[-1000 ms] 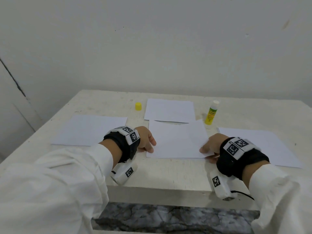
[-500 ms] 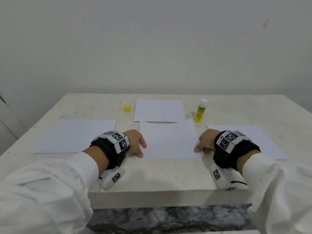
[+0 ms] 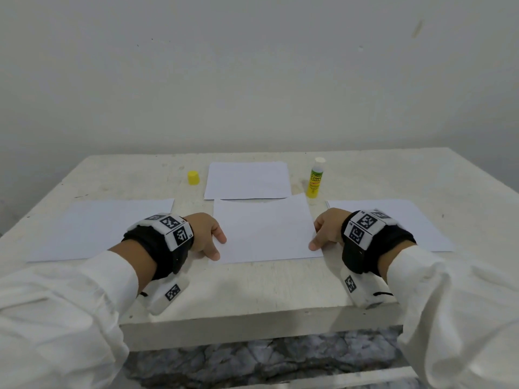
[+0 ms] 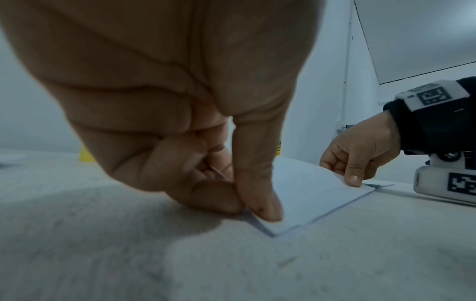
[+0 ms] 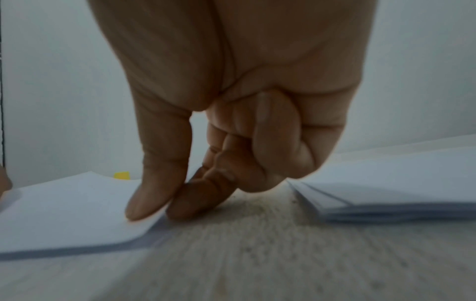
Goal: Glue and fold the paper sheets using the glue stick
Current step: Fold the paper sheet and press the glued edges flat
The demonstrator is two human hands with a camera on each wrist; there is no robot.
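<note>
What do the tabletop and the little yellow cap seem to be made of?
The pale, speckled tabletop looks like matt painted wood or stone; its scuffed, grainy surface leaves that open. The small yellow cap looks like smooth moulded plastic, evenly coloured.

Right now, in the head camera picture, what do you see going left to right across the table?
Left white paper sheet → left hand → middle white paper sheet → right hand → right white paper sheet.

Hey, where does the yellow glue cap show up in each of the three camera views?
Head view: yellow cap stands on the table, far left of the middle paper sheet.
Left wrist view: a yellow sliver behind the left hand.
Right wrist view: a small yellow patch beyond the sheet.
Shared landmark: that middle sheet.
</note>
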